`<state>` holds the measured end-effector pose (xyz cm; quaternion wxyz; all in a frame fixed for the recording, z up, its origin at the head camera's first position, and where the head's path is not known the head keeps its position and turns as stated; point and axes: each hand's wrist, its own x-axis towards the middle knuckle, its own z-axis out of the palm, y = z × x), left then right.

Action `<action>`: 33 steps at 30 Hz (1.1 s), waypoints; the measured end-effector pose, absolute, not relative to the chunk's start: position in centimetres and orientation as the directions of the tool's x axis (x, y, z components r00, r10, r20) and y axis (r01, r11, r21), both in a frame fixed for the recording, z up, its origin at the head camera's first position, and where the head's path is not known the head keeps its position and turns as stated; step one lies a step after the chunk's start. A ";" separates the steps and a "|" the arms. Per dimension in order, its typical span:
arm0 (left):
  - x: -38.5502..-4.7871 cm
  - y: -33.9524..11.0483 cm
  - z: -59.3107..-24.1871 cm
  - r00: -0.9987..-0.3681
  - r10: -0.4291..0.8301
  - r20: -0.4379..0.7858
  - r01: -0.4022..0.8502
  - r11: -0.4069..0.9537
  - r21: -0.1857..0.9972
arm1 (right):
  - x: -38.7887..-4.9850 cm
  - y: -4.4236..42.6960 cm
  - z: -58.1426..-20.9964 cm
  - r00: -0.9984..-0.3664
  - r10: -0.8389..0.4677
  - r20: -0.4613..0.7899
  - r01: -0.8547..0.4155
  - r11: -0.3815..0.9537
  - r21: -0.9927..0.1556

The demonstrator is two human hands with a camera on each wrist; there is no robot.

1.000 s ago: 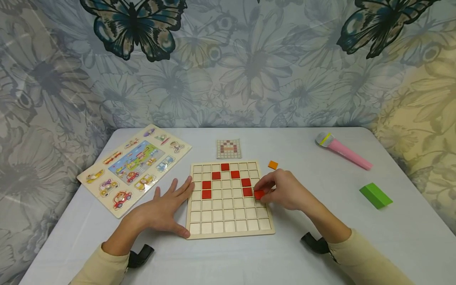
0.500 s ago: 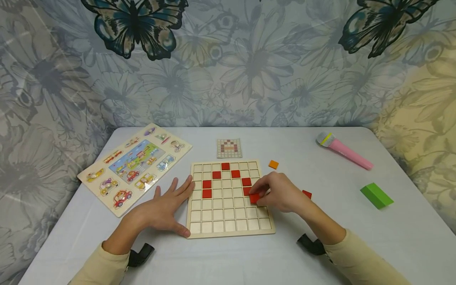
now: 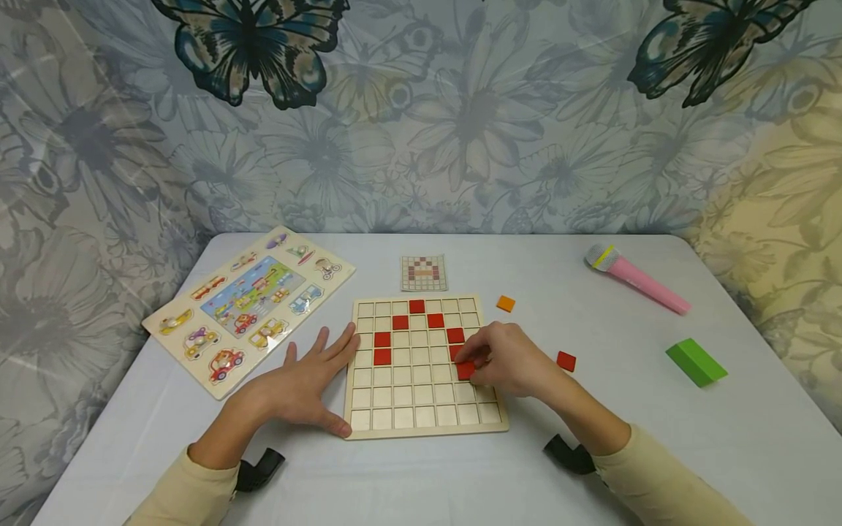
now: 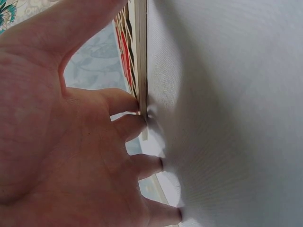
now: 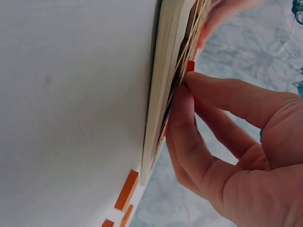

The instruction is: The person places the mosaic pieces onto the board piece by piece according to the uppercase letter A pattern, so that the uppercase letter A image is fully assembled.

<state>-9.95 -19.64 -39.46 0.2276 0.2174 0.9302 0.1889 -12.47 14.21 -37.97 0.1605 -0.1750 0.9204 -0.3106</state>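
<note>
In the head view, a wooden grid board (image 3: 421, 395) lies mid-table with several red square tiles set in its cells. My left hand (image 3: 299, 391) is spread along its left side, thumb at the near left corner. Seen from the left wrist, that hand's fingers (image 4: 130, 126) reach the board's edge and the tabletop. At the right part of the grid, my right hand (image 3: 509, 359) pinches a red tile (image 3: 465, 370) at a cell just below another red tile. A sliver of red tile (image 5: 191, 65) shows at the fingertips in the right wrist view.
A loose red tile (image 3: 566, 361) and an orange tile (image 3: 506, 303) lie right of the board. Behind it is a small pattern card (image 3: 423, 273). A vehicle puzzle board (image 3: 191, 351) lies left; a pink toy microphone (image 3: 645, 285) and green block (image 3: 696, 362) lie right.
My right hand has moved the red tile leftward and slightly nearer, from the board's right border to a cell. A loose red tile has come into view behind the wrist. The left hand stays put.
</note>
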 end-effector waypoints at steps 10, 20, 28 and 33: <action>-9.9 -19.6 -39.5 -0.803 0.491 -0.337 0.321 0.833 0.451 | -12.0 13.6 -38.0 -0.903 -0.394 -0.171 -0.223 0.770 -0.598; -9.9 -19.6 -39.4 -0.804 0.490 -0.338 0.313 0.831 0.460 | -11.9 13.5 -38.1 -0.901 -0.409 -0.141 -0.256 0.767 -0.589; -9.9 -19.6 -39.4 -0.804 0.489 -0.339 0.311 0.831 0.462 | -11.8 13.5 -38.1 -0.897 -0.423 -0.128 -0.266 0.748 -0.608; -9.9 -19.6 -39.4 -0.804 0.489 -0.339 0.310 0.831 0.462 | -11.9 13.6 -38.1 -0.897 -0.419 -0.140 -0.253 0.748 -0.613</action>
